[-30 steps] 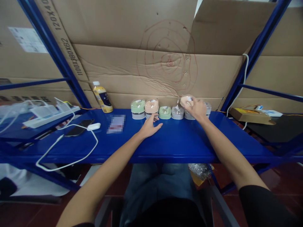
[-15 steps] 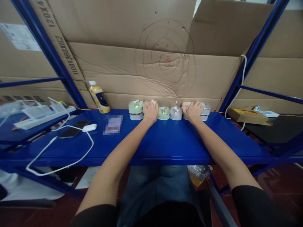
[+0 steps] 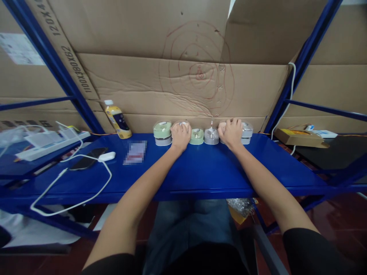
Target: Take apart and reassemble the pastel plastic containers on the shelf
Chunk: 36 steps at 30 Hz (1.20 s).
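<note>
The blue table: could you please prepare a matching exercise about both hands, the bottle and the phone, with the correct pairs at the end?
1. left hand
2. right hand
3. bottle
4. phone

A. dark, lying flat
B. beside the small grey box
C. yellow, with a white cap
D. beside the small green box

Pairs: 1-D, 2-B, 3-C, 4-A

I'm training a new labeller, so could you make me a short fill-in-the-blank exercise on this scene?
1. The shelf under the containers is coloured ____.
2. Between the left hand and the right hand, the number of fully visible small containers is ____.
3. The yellow bottle has a ____ cap.
4. The rings drawn on the cardboard are ____.

Missing words: blue; two; white; red
</note>
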Each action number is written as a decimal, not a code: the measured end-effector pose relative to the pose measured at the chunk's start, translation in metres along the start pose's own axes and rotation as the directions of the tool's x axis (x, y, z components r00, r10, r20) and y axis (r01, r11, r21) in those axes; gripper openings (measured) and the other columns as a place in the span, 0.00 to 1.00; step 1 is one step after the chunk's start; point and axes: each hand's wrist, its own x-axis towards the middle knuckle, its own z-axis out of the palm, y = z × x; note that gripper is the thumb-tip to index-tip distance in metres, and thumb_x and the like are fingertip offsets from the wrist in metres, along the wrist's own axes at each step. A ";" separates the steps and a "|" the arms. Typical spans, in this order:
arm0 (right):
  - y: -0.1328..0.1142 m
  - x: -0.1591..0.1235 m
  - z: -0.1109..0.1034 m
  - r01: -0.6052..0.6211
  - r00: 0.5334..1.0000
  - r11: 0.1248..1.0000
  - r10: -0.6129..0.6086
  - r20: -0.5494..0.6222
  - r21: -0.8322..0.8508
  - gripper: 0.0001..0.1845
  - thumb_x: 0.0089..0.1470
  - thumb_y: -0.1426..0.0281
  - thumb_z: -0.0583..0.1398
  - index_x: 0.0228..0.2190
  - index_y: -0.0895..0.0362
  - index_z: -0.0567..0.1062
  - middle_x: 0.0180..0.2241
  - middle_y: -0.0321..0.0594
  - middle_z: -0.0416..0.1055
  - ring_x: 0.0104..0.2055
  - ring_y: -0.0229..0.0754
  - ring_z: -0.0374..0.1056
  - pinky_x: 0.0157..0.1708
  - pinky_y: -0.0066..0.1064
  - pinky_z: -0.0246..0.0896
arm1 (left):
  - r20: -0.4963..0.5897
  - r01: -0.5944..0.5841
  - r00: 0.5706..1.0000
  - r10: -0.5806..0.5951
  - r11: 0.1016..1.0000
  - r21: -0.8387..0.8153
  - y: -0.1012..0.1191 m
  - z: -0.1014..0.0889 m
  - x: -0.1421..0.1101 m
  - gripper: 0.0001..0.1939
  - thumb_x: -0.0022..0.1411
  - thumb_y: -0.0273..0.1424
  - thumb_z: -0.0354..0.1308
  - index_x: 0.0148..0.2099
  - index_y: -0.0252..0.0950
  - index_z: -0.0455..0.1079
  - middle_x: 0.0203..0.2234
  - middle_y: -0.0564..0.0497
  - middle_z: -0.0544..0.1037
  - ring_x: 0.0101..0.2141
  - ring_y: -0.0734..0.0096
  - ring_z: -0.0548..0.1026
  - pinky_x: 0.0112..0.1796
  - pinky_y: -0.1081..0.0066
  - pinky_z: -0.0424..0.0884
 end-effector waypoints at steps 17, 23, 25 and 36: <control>0.004 -0.004 0.008 0.039 0.996 0.998 -0.042 0.079 0.039 0.22 0.64 0.59 0.53 0.45 0.63 0.77 0.46 0.61 0.70 0.50 0.64 0.60 0.50 0.53 0.57 | 0.139 -0.158 0.972 0.192 0.962 -0.223 0.041 0.017 0.001 0.34 0.60 0.28 0.60 0.68 0.29 0.60 0.66 0.28 0.65 0.67 0.36 0.61 0.65 0.40 0.53; 0.004 -0.001 0.005 0.040 0.993 0.989 -0.055 0.103 0.142 0.20 0.63 0.60 0.55 0.45 0.62 0.77 0.47 0.60 0.71 0.52 0.64 0.63 0.54 0.54 0.57 | 0.144 -0.167 0.966 0.217 0.941 -0.295 0.048 -0.013 -0.040 0.27 0.61 0.31 0.63 0.61 0.32 0.64 0.65 0.28 0.65 0.65 0.31 0.60 0.61 0.37 0.58; 0.001 -0.001 0.001 0.110 0.973 0.943 -0.167 0.161 0.314 0.20 0.63 0.58 0.58 0.44 0.60 0.78 0.46 0.56 0.73 0.53 0.61 0.65 0.56 0.52 0.58 | 0.130 -0.171 0.966 0.222 0.932 -0.321 0.048 -0.027 -0.059 0.25 0.62 0.34 0.64 0.59 0.36 0.64 0.63 0.32 0.66 0.64 0.33 0.61 0.59 0.38 0.62; -0.037 -0.034 -0.022 0.309 0.582 0.604 -0.731 0.356 0.735 0.52 0.41 0.45 0.73 0.62 0.55 0.69 0.57 0.52 0.71 0.58 0.62 0.68 0.59 0.53 0.63 | 0.080 -0.081 0.967 0.240 0.591 -0.803 0.009 -0.026 -0.080 0.49 0.46 0.41 0.75 0.65 0.37 0.56 0.60 0.37 0.67 0.61 0.42 0.69 0.62 0.46 0.65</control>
